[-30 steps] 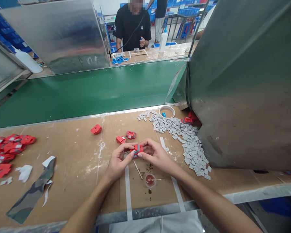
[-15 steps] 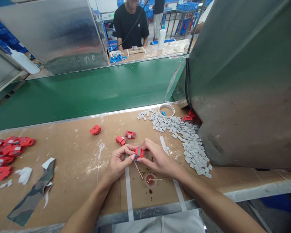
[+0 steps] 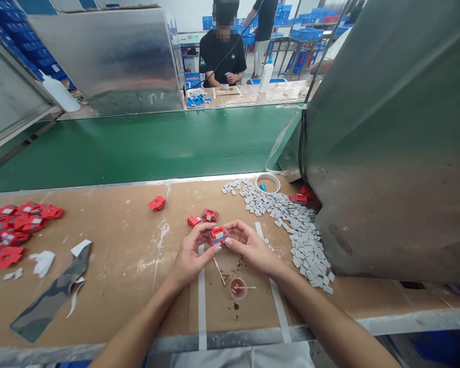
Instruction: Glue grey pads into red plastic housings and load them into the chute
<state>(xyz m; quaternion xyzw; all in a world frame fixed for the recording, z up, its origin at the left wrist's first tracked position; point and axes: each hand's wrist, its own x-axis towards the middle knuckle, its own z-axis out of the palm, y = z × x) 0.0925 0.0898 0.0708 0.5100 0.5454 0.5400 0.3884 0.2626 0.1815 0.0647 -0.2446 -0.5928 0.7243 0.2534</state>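
Between my two hands is a small red plastic part (image 3: 219, 235) with a grey band and a pale piece in its recess. My left hand (image 3: 194, 254) pinches it from the left, thumb at its near edge. On the other side my right hand (image 3: 250, 246) grips it with thumb and fingers. Just beyond my fingers lie a red part with a grey rim (image 3: 210, 214) and another red part (image 3: 193, 221). Below my hands, a cotton swab (image 3: 220, 271) rests on the table beside a small cup of reddish liquid (image 3: 237, 294), which has a stick across it.
Many small grey tiles (image 3: 306, 245) spread at the right, near a tape roll (image 3: 268, 177) and a metal housing (image 3: 387, 168). Red parts (image 3: 13, 230) are heaped at the left, behind a camouflage strip (image 3: 53, 291). A green conveyor belt (image 3: 145, 143) separates me from a seated person (image 3: 223, 56).
The red part has been turned in my hands, so its recessed face now shows. My view has tilted up slightly. Across the belt, the seated person's hand has risen.
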